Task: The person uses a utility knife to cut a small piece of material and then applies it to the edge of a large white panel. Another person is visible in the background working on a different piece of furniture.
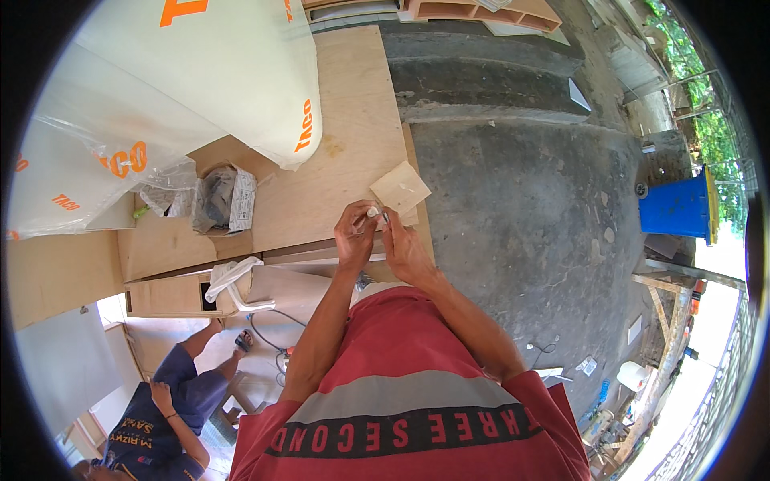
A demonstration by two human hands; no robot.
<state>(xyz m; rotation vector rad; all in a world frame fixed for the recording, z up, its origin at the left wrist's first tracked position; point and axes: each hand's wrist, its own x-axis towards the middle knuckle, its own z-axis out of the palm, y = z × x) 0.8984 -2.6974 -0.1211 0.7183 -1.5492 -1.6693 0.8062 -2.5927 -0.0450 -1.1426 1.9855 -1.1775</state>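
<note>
Both of my hands are close together above the front right edge of the plywood table (345,104). Pinched in my left hand (353,236) is a small whitish round piece (372,212), too small to name more exactly. My right hand (405,247) is almost touching it, its fingers closed around something small; a thin dark bit shows at the fingertips, and I cannot make out its kind. Just beyond my fingers lies a square of thin plywood (401,187), its corner reaching past the table edge.
A large plastic-wrapped panel (233,72) covers the table's left side, beside an open cardboard box (224,199). A white plastic chair (234,284) stands below. Another person (172,393) sits at lower left. Concrete floor (513,216) spreads right, toward a blue bin (675,207).
</note>
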